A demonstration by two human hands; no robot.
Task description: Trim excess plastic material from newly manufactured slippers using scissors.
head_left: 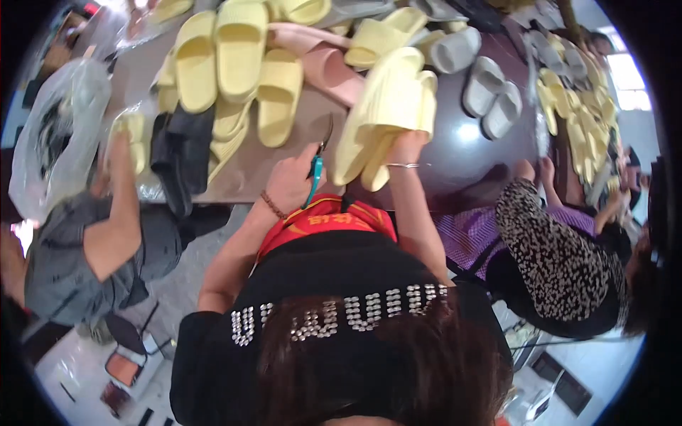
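My left hand (290,183), with a beaded bracelet at the wrist, is closed round teal-handled scissors (315,174). Their slim dark tips point away from me over the table edge. Yellow slide slippers (383,106) are gripped in my right hand (408,148), which wears a bangle; they stand tilted, soles and straps close together. The slippers partly hide that hand's fingers. Just beyond my left hand lies another yellow slipper (279,99), and a pink slipper (334,74) rests behind the held ones.
Yellow slippers (241,53) are heaped across the brown table (455,167). Grey slippers (491,98) lie to the right, black slippers (181,153) to the left. A clear plastic bag (60,135) stands far left. Co-workers sit on both sides, one in grey (106,248), one in a patterned top (554,255).
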